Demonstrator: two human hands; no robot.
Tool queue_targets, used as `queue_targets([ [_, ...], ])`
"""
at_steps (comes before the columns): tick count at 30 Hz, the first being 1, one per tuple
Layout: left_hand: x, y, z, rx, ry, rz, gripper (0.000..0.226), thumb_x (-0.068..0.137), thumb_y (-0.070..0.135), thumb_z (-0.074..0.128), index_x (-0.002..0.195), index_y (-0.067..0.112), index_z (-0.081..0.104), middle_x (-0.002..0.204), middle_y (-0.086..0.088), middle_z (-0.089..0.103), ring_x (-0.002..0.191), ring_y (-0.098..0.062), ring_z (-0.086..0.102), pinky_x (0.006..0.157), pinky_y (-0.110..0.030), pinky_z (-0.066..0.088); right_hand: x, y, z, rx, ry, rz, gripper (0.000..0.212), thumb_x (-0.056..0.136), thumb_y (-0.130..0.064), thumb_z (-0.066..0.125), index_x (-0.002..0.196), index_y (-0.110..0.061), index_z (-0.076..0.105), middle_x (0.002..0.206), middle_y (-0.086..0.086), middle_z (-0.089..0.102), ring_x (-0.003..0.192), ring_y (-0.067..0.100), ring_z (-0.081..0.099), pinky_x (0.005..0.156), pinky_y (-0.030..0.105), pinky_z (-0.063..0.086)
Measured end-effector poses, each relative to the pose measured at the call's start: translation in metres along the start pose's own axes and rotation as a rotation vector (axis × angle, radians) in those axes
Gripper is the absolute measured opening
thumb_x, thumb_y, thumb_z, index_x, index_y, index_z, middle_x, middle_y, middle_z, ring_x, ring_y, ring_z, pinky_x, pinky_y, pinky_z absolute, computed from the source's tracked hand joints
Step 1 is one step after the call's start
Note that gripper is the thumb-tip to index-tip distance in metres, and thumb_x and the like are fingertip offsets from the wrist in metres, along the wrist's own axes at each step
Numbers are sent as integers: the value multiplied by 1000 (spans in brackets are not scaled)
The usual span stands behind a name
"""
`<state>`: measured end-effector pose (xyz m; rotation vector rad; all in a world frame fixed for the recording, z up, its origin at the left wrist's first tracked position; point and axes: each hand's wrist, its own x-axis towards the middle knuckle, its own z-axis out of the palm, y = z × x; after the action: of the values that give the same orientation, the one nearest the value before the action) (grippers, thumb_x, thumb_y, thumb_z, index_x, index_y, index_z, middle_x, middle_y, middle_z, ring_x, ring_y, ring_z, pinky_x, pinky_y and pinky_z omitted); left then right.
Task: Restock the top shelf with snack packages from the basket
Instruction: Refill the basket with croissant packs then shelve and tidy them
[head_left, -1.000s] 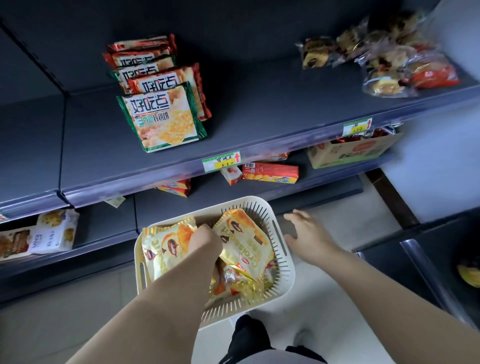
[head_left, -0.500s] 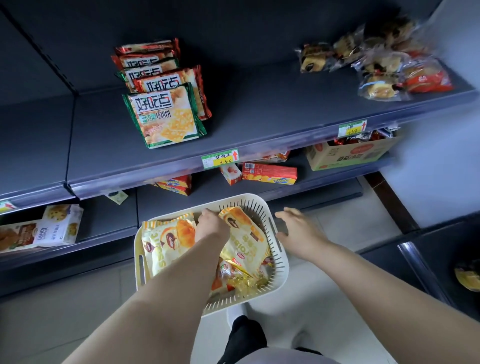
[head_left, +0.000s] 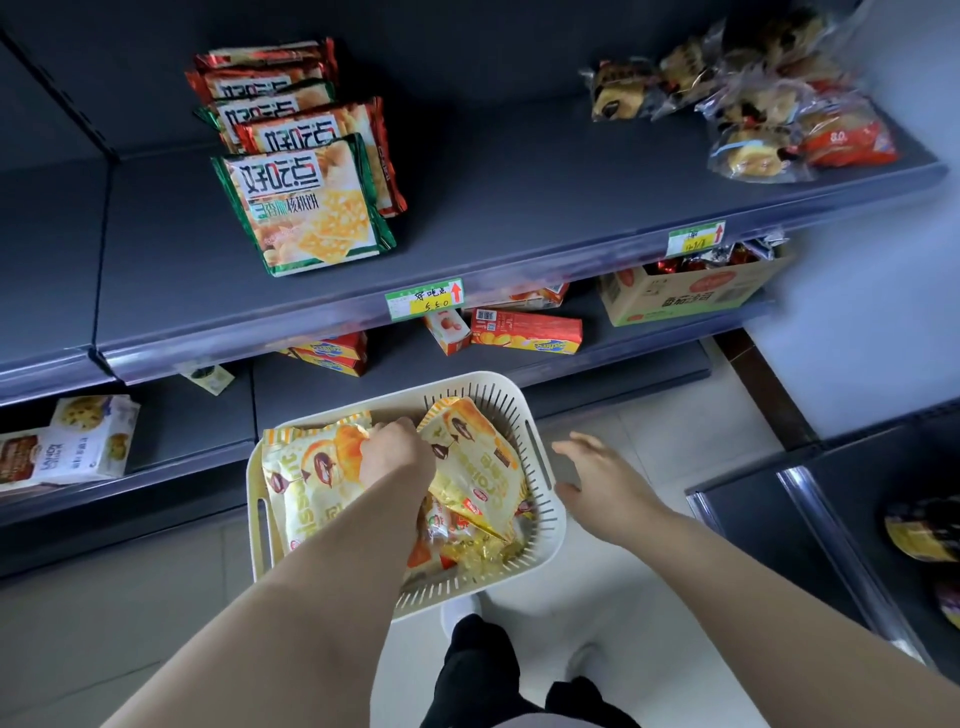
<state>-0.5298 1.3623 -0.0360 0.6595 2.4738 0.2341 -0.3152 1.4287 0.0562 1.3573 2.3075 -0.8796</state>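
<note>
I see the basket (head_left: 467, 587) in cream with slotted walls. Snack packages (head_left: 472, 462) in it: gold-yellow foil, orange and dark-brown print. Top shelf (head_left: 519, 182) dark blue-grey. Front cracker pack (head_left: 306, 208) green-edged, with yellow squares and a white label; packs behind (head_left: 311, 124) red-edged. Price tags (head_left: 423, 300) green-yellow, red arrow. Lower boxes (head_left: 524, 330) red and yellow. Carton (head_left: 691, 296) tan, red print.

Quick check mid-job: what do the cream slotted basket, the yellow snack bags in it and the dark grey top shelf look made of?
Cream slotted basket: moulded plastic by the look, matt, with even slits in its wall. Yellow snack bags: thin glossy film, perhaps foil-lined, crinkled and glinting. Dark grey top shelf: probably painted sheet metal, smooth and matt; the look leaves it open.
</note>
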Motion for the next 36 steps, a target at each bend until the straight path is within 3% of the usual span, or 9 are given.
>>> queue_targets([
  [4,-14,11,1,-37,42,161,11,93,12,44,87,15,53,81,-6,60,73,-25,55,54,-29,38,-2,5,-6,-14,12,18,52,98,-22,48,148,-21,35,159,1,21,143,20,28,110,34,33],
  [7,-31,14,-6,12,116,289,10,97,14,40,87,18,44,76,-3,56,66,-24,53,46,-28,31,-2,1,-11,-18,29,-3,51,96,-22,48,146,-22,38,159,2,21,143,20,28,110,33,32],
  [12,-53,16,-42,18,178,440,8,97,16,40,90,14,43,77,-7,57,72,-30,52,54,-33,34,-7,-16,-22,-42,81,-119,52,95,-24,50,146,-21,37,157,3,25,141,22,31,109,32,31],
  [18,-84,32,-94,71,176,796,6,93,8,54,95,5,59,101,-9,60,99,-31,52,72,-36,44,-21,-21,-52,-133,205,-267,88,86,-35,67,154,-20,13,160,5,16,146,24,19,111,40,30],
  [22,-119,51,-116,143,280,981,7,92,5,55,94,6,62,108,-7,58,100,-30,53,78,-39,48,-36,-18,-73,-209,235,-338,106,77,-49,74,155,-19,10,162,3,7,150,22,4,116,40,20],
  [26,-159,77,-124,158,373,1072,8,94,9,55,96,8,62,114,-3,59,98,-27,56,73,-38,49,-51,-10,-73,-137,284,-364,110,64,-53,81,151,-24,21,155,1,27,144,23,24,110,41,30],
  [31,-197,99,-119,31,445,1002,11,93,16,60,96,13,70,115,1,64,104,-21,59,80,-33,49,-70,13,-75,162,313,-328,83,74,-48,78,141,-25,35,134,-2,55,122,24,52,87,33,44],
  [33,-205,103,-118,-121,448,810,16,93,23,61,105,17,71,114,2,67,104,-19,60,83,-31,49,-75,24,-78,312,315,-267,73,76,-48,77,134,-23,40,124,-2,59,113,25,57,81,32,44],
  [36,-214,104,-117,-268,383,417,44,94,38,59,133,19,54,120,-2,64,98,-18,59,79,-32,51,-79,40,-81,612,325,-159,64,76,-46,77,125,-22,43,118,-1,59,105,24,58,84,38,49],
])
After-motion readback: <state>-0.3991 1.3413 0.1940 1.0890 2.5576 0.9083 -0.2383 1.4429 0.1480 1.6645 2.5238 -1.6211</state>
